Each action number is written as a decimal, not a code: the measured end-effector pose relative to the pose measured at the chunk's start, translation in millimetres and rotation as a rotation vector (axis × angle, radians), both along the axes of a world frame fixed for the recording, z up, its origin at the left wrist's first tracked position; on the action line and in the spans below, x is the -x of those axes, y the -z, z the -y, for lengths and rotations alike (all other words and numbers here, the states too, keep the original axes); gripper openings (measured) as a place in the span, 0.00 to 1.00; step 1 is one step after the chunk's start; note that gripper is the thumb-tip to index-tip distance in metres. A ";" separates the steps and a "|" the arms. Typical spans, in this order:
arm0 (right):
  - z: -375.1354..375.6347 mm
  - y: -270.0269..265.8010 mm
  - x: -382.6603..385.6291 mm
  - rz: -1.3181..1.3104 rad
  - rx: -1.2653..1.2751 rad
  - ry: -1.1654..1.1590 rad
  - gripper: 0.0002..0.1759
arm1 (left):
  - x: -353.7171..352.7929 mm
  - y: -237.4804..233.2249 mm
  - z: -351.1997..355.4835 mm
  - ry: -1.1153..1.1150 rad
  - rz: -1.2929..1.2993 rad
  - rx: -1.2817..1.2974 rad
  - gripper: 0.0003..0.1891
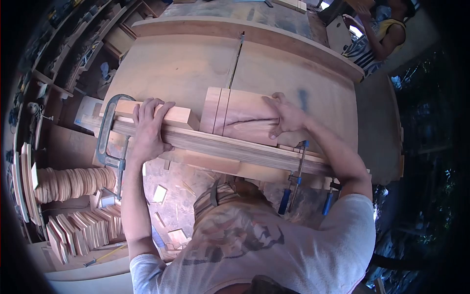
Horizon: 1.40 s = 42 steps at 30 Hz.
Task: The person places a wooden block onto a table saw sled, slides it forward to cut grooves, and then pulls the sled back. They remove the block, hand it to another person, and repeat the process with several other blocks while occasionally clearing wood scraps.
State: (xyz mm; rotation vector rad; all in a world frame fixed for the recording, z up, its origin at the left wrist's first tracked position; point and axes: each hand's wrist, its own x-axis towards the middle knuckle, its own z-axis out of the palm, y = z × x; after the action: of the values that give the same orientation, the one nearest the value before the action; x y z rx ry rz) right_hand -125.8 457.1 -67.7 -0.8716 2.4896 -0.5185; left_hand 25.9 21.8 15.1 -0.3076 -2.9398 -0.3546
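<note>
My left hand (151,131) grips a thick wooden block (178,116) lying along a long layered wooden strip (230,148). Its fingers reach over the block and the thumb is on the near side of the strip. My right hand (288,116) holds the right edge of a flat wooden board (245,111). Two straight grooves run across the board's left part, and a dark jagged crack crosses its right part. The board rests on the saw table (166,63), its near edge against the strip. Beyond the board, a dark slot (236,63) runs away through the table top.
A large C-clamp (104,130) grips the strip's left end; blue-handled bar clamps (285,200) are at the right. A raised wooden rail (249,30) spans the table's far side. Stacked wooden pieces (78,183) stand at left. Another person (377,44) is at the far right.
</note>
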 end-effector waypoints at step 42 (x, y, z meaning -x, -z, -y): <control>49.3 -31.6 -107.4 -0.025 -0.090 -0.151 0.52 | 14.4 6.9 22.6 0.198 -0.004 0.008 0.69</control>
State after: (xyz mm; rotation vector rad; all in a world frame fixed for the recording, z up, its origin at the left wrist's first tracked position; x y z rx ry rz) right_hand -18.4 407.8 -36.1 -1.0254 2.4248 -0.3436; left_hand 11.5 -0.7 8.2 -0.6019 -2.9139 -0.3677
